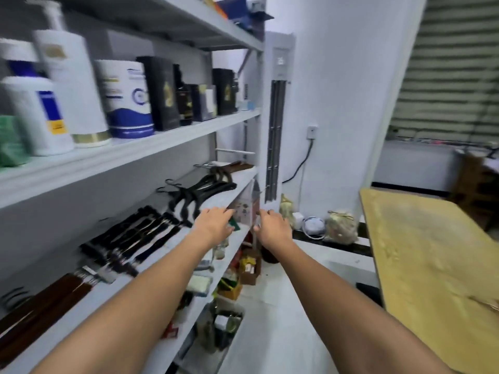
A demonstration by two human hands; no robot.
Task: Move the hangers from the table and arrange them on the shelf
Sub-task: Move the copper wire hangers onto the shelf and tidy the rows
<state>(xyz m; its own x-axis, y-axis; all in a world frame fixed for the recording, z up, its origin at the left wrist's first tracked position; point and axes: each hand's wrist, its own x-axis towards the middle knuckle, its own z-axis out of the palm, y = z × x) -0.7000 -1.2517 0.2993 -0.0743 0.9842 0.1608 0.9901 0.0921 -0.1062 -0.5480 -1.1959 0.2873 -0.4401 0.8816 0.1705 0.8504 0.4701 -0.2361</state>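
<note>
Left hand is reaching, fingers spread, over the shelf's front edge | right hand is hovering empty, fingers loose | hangers are lying along the shelf

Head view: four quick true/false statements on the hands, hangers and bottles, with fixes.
1. Black hangers lie on the shelf. True.
2. The right hand grips a hanger. False: it holds nothing.
3. The white bottles stand beside the hangers. False: they stand one shelf higher.
4. The left hand has its fingers open, holding nothing. True.
</note>
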